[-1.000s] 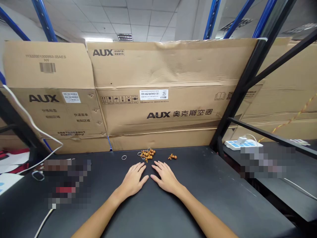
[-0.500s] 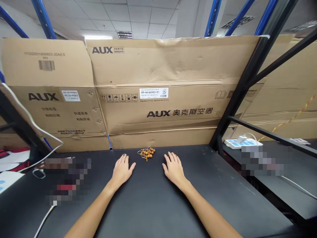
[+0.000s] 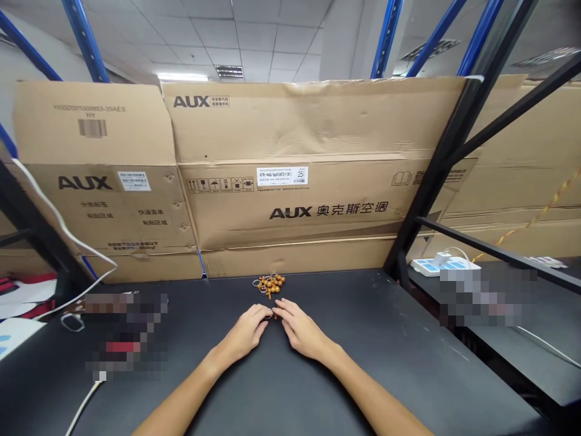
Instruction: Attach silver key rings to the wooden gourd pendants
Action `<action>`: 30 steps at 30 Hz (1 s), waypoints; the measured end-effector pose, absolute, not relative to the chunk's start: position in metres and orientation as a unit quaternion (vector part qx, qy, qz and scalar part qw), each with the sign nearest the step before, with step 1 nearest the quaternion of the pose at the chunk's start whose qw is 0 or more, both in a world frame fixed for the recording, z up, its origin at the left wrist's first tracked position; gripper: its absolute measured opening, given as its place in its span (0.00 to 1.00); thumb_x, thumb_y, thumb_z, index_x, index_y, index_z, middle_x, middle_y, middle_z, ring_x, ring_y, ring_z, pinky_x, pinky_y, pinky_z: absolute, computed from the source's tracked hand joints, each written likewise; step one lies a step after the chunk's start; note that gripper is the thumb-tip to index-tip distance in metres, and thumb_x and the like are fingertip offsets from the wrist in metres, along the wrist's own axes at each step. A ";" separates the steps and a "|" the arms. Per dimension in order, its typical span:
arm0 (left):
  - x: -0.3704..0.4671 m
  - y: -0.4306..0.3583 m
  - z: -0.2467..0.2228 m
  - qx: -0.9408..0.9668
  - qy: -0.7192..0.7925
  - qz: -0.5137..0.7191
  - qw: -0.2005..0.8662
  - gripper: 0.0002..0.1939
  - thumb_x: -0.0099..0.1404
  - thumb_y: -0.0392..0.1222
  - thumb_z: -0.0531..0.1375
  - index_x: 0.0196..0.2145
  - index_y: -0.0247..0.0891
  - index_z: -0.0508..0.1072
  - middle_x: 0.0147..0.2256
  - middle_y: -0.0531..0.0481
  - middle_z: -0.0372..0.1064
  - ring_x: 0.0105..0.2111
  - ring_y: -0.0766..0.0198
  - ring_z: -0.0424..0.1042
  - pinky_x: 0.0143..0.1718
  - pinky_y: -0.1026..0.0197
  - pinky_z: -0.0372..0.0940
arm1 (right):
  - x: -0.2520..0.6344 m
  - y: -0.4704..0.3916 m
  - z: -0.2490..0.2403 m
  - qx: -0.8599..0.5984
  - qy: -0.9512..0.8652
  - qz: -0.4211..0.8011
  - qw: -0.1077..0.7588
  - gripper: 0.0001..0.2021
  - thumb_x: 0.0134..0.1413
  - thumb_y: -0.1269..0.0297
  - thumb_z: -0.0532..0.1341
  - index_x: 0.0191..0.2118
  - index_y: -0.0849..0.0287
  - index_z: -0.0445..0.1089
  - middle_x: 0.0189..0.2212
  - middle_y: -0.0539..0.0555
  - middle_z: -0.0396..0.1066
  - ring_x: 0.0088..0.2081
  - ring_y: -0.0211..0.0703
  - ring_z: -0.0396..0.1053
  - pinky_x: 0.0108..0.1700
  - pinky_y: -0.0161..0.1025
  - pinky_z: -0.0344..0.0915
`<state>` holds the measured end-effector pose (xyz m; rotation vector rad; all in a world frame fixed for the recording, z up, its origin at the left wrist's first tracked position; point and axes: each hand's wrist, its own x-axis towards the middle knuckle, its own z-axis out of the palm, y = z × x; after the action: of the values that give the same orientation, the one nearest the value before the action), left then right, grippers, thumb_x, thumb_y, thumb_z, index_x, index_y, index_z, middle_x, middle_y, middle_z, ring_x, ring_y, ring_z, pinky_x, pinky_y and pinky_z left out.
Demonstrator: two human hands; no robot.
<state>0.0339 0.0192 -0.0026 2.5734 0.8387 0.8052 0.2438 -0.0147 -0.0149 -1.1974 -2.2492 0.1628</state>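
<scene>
My left hand point(image 3: 247, 330) and my right hand point(image 3: 303, 332) meet fingertip to fingertip above the middle of the black table point(image 3: 281, 393). The fingers of both are curled in and pressed together. Between the tips shows a tiny orange-brown bead point(image 3: 275, 316), with what looks like a thin ring beside it at the left fingers; most of this small beaded keychain is hidden. Just beyond the fingertips lies a pile of beaded keychains point(image 3: 272, 283), with round golden-brown beads and metal rings.
Tall cardboard boxes point(image 3: 290, 133) stand along the table's back edge. Black rack posts point(image 3: 436, 157) rise at the sides. At left lie a blurred-out item point(image 3: 122, 333) and a white cable point(image 3: 82, 402). A power strip point(image 3: 442, 265) sits on the neighbouring table at right.
Both hands have moved inward from lying apart on either side of the pile, and their fingers have closed together around something small. The keychain pile has stayed put; the view has tilted slightly.
</scene>
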 end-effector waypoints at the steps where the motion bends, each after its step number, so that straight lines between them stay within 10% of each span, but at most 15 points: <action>1: 0.035 0.017 -0.001 0.898 0.292 0.286 0.162 0.12 0.68 0.35 0.50 0.46 0.42 0.68 0.44 0.47 0.68 0.45 0.61 0.68 0.50 0.57 0.64 | 0.243 -0.016 -0.014 -0.444 -0.842 0.065 0.299 0.21 0.61 0.72 0.47 0.58 0.57 0.62 0.59 0.57 0.60 0.61 0.47 0.54 0.61 0.49 0.57; 24: 0.038 0.017 0.001 0.914 0.338 0.223 0.028 0.15 0.71 0.44 0.49 0.34 0.39 0.73 0.34 0.46 0.71 0.36 0.57 0.68 0.39 0.54 0.62 | 0.245 -0.013 -0.011 -0.499 -0.797 0.077 0.331 0.06 0.61 0.67 0.54 0.40 0.56 0.68 0.38 0.55 0.70 0.43 0.47 0.65 0.45 0.44 0.63; 30: 0.041 0.017 0.002 0.862 0.386 0.291 0.149 0.15 0.70 0.44 0.50 0.32 0.40 0.73 0.32 0.48 0.72 0.34 0.59 0.68 0.39 0.57 0.63 | 0.244 -0.016 -0.005 -0.477 -0.796 0.099 0.359 0.07 0.62 0.66 0.53 0.41 0.56 0.67 0.38 0.55 0.71 0.42 0.46 0.66 0.45 0.43 0.63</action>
<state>0.0406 0.0165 0.0019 2.4785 1.1098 0.8370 0.2444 -0.0155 -0.0053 -1.2300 -2.0538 0.2565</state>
